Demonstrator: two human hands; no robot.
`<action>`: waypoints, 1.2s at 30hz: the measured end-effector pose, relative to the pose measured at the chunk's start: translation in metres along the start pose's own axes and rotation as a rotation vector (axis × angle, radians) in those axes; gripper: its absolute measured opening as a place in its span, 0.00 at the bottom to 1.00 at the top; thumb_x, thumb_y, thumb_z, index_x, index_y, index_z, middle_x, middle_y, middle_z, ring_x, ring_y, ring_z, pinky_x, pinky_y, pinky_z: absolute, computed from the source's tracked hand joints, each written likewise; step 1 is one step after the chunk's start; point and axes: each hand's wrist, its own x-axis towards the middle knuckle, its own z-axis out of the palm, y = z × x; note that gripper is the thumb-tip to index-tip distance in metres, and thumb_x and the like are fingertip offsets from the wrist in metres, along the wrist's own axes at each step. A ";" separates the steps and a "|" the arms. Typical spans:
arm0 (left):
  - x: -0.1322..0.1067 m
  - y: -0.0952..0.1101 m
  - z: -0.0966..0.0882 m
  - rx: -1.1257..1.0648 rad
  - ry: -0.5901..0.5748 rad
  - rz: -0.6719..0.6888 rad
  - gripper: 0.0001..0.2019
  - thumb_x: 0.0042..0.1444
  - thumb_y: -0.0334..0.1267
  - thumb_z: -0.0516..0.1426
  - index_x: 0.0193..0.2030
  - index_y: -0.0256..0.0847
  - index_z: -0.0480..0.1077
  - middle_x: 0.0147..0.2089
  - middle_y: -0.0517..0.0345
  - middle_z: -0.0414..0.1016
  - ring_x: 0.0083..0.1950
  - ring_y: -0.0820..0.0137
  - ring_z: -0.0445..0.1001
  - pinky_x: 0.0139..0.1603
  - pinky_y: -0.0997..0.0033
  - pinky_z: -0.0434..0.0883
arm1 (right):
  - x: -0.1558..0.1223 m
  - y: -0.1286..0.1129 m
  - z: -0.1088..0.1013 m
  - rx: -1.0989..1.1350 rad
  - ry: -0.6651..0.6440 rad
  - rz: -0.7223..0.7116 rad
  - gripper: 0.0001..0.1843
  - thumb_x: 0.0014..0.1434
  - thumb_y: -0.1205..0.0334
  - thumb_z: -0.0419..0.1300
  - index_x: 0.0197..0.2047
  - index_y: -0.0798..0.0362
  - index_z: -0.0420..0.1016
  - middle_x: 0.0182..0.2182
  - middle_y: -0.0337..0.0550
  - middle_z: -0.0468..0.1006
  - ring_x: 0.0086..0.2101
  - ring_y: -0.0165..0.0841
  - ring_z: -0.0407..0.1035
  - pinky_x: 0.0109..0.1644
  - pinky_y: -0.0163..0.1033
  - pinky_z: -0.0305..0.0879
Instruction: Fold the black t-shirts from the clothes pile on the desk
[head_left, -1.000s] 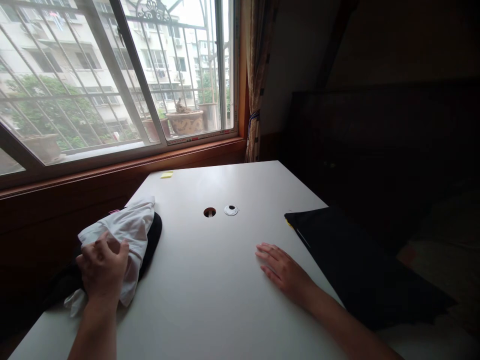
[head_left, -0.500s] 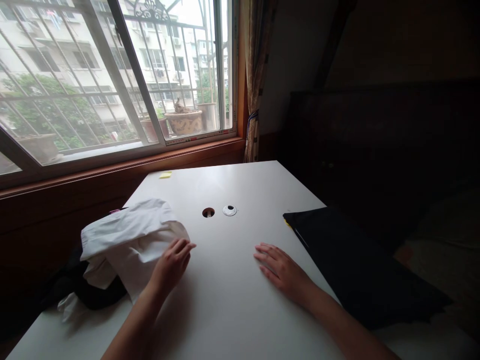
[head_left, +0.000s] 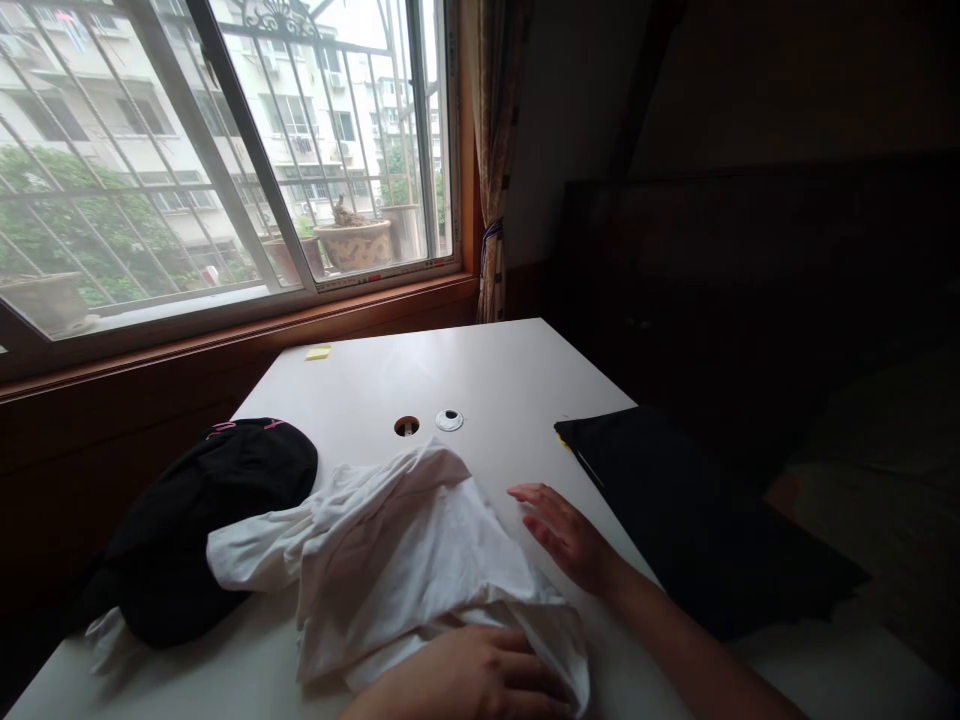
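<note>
A crumpled white garment (head_left: pixel 390 560) lies in the middle of the white table (head_left: pixel 480 370). My left hand (head_left: pixel 480 680) sits at the near edge with its fingers closed on the garment's lower hem. My right hand (head_left: pixel 562 535) rests flat on the table just right of the garment, fingers stretched out and holding nothing. A black garment (head_left: pixel 202 520) with pink lettering lies in a heap at the table's left side, with one white sleeve over it.
A flat black folded cloth (head_left: pixel 690 520) covers the table's right side. A cable hole (head_left: pixel 406 426) and its silver cap (head_left: pixel 449 420) are behind the white garment. A yellow sticky pad (head_left: pixel 318 352) lies near the barred window. Dark furniture stands on the right.
My left hand has pulled the white garment off the black heap, rightward and toward me, to the table's middle. The black garment is now uncovered. My right hand has barely moved.
</note>
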 end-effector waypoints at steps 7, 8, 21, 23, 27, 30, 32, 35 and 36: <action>-0.023 -0.001 -0.044 0.002 0.134 -0.257 0.15 0.66 0.30 0.54 0.57 0.45 0.71 0.52 0.54 0.81 0.49 0.67 0.78 0.53 0.65 0.74 | 0.001 -0.021 0.001 0.125 -0.200 -0.168 0.33 0.57 0.36 0.65 0.58 0.48 0.75 0.52 0.51 0.77 0.52 0.45 0.70 0.58 0.51 0.68; -0.034 -0.006 -0.052 0.020 0.153 -0.328 0.16 0.65 0.29 0.54 0.57 0.45 0.72 0.51 0.54 0.81 0.50 0.66 0.78 0.54 0.63 0.74 | 0.001 -0.025 0.003 0.099 -0.231 -0.184 0.34 0.54 0.37 0.68 0.57 0.48 0.76 0.50 0.51 0.77 0.51 0.45 0.70 0.57 0.51 0.69; -0.183 -0.069 -0.083 0.254 0.565 -0.940 0.18 0.68 0.42 0.52 0.62 0.49 0.70 0.59 0.52 0.77 0.59 0.58 0.76 0.60 0.56 0.74 | 0.014 0.006 -0.015 -0.427 0.015 -0.036 0.08 0.61 0.72 0.58 0.32 0.50 0.74 0.33 0.44 0.75 0.39 0.41 0.68 0.47 0.49 0.66; -0.179 -0.072 -0.078 0.220 0.532 -0.957 0.19 0.68 0.41 0.51 0.64 0.49 0.69 0.61 0.52 0.76 0.61 0.58 0.75 0.62 0.55 0.73 | 0.017 -0.001 -0.019 -0.395 0.037 -0.056 0.07 0.63 0.69 0.58 0.35 0.50 0.75 0.34 0.45 0.75 0.40 0.41 0.69 0.48 0.49 0.66; -0.177 -0.075 -0.073 0.142 0.523 -0.993 0.21 0.69 0.40 0.48 0.65 0.46 0.68 0.63 0.51 0.75 0.64 0.58 0.73 0.64 0.55 0.71 | 0.025 -0.043 0.002 -0.222 -0.169 -0.251 0.12 0.65 0.56 0.63 0.51 0.48 0.77 0.45 0.47 0.78 0.46 0.41 0.70 0.53 0.48 0.67; -0.181 -0.076 -0.073 0.081 0.519 -1.043 0.22 0.69 0.43 0.48 0.67 0.45 0.66 0.66 0.49 0.72 0.66 0.58 0.71 0.67 0.53 0.69 | 0.034 -0.074 0.036 -0.215 -0.341 -0.399 0.30 0.63 0.49 0.65 0.66 0.45 0.67 0.58 0.47 0.74 0.55 0.42 0.67 0.62 0.49 0.61; -0.184 -0.076 -0.074 0.052 0.527 -1.045 0.23 0.68 0.46 0.49 0.66 0.43 0.67 0.66 0.48 0.72 0.67 0.57 0.71 0.68 0.53 0.68 | 0.040 -0.084 0.057 -0.265 -0.385 -0.431 0.28 0.63 0.55 0.64 0.65 0.48 0.68 0.56 0.48 0.75 0.53 0.42 0.68 0.59 0.48 0.63; -0.183 -0.074 -0.075 0.029 0.557 -1.044 0.24 0.67 0.49 0.51 0.66 0.42 0.67 0.66 0.47 0.72 0.66 0.56 0.71 0.67 0.53 0.68 | 0.049 -0.082 0.069 -0.278 -0.382 -0.411 0.09 0.64 0.64 0.61 0.47 0.51 0.78 0.40 0.45 0.79 0.39 0.37 0.71 0.46 0.42 0.67; -0.183 -0.074 -0.075 0.029 0.562 -1.049 0.24 0.67 0.50 0.52 0.65 0.43 0.68 0.66 0.48 0.72 0.66 0.55 0.71 0.67 0.53 0.68 | 0.052 -0.080 0.067 -0.243 -0.354 -0.379 0.07 0.64 0.65 0.59 0.43 0.51 0.79 0.37 0.43 0.78 0.36 0.35 0.70 0.43 0.40 0.67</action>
